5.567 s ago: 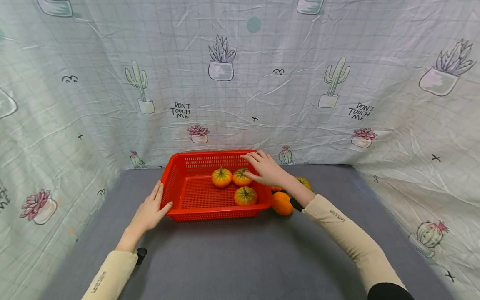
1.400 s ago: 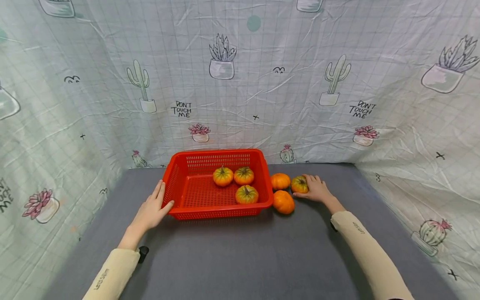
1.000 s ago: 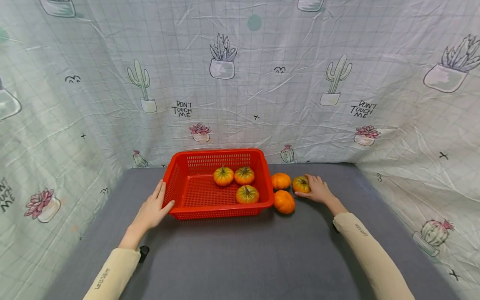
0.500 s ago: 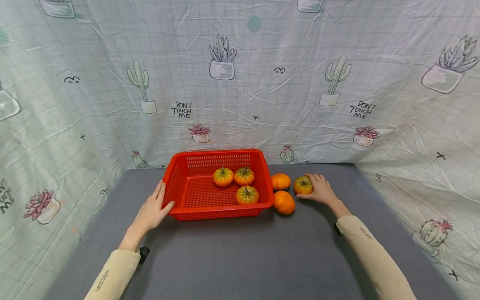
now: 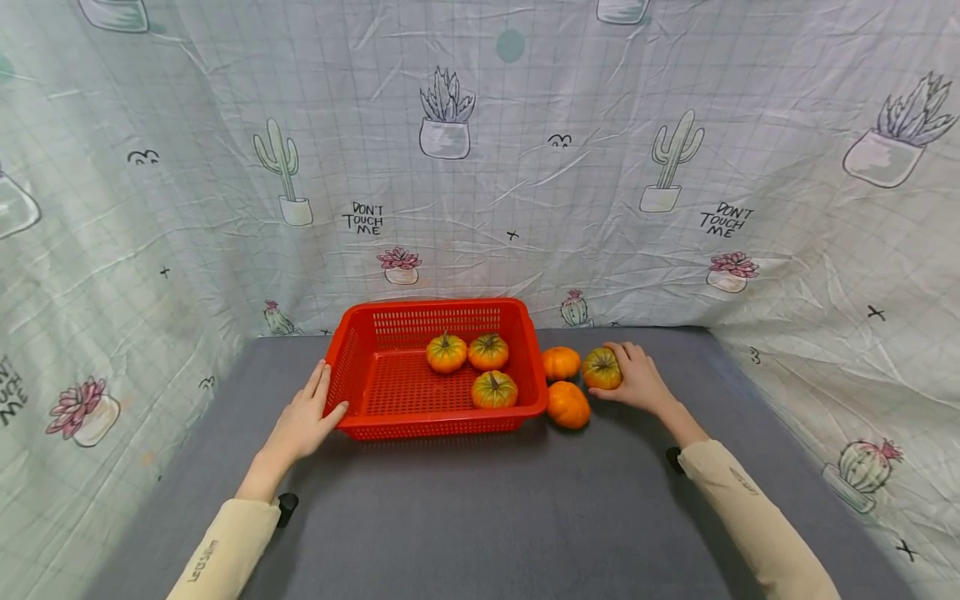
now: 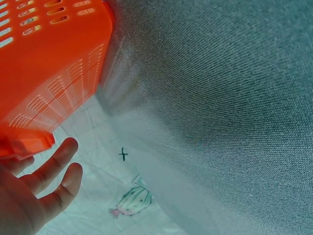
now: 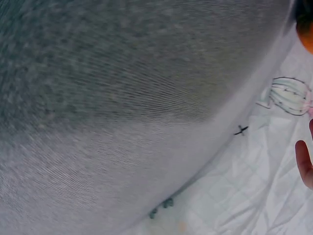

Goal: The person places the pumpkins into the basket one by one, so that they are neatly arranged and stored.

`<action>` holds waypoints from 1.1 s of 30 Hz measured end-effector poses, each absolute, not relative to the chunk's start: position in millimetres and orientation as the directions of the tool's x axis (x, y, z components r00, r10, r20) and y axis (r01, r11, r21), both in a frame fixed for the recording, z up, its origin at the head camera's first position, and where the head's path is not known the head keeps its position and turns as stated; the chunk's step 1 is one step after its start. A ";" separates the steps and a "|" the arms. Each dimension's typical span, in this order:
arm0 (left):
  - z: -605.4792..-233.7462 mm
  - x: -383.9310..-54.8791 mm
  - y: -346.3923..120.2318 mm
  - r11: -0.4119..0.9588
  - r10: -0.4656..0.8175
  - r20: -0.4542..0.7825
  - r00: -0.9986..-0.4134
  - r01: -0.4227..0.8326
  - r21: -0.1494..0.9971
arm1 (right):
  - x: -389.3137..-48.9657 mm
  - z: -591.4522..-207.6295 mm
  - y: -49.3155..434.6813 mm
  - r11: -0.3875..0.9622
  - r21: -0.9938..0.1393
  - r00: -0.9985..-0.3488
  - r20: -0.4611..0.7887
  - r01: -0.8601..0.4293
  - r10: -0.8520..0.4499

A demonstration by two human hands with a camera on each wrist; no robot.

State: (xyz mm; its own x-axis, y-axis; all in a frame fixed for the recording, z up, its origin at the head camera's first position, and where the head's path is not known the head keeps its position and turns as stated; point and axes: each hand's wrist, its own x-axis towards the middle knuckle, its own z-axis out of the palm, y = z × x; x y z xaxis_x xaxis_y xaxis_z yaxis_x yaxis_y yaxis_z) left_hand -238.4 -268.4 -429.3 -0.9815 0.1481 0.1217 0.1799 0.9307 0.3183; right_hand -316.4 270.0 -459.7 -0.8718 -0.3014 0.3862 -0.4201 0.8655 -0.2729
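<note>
In the head view my left hand (image 5: 296, 419) rests at the left rim of a red plastic basket (image 5: 427, 427), fingers fairly straight. The left wrist view shows loose fingers (image 6: 61, 164) beside the basket's rim. Two small pumpkins (image 5: 446, 353) (image 5: 488, 352) sit toward the back inside, and another pumpkin (image 5: 494, 389) lies near the front right. Right of the basket, my right hand (image 5: 636, 382) holds a green-and-orange pumpkin (image 5: 602, 369) between thumb and fingers. In the right wrist view only fingertips (image 7: 304, 159) and an orange bit of pumpkin (image 7: 306, 35) show at the edge.
Two plain orange pumpkins (image 5: 561, 363) (image 5: 567, 405) lie against the basket's right side, just left of the held one. A grey cloth (image 5: 480, 517) covers the table. A white curtain printed with cacti (image 5: 480, 192) hangs behind and on both sides.
My right hand was over the basket several seconds ago, then went right to the green-and-orange pumpkin. That pumpkin shifted slightly right, then back left in the last half second. My left hand stays put.
</note>
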 end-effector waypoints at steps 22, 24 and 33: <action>-429.6 -238.9 -267.1 0.931 0.143 0.124 -0.982 0.176 0.319 | -297.6 -421.5 234.6 0.782 -0.265 -0.784 0.470 -0.565 -0.406; -429.5 -238.7 -267.1 0.932 0.144 0.124 -0.982 0.177 0.318 | -296.6 -421.0 232.6 0.779 -0.260 -0.779 0.474 -0.570 -0.412; -428.9 -238.6 -267.1 0.938 0.139 0.128 -0.982 0.172 0.300 | -290.5 -414.7 216.2 0.757 -0.257 -0.762 0.471 -0.601 -0.445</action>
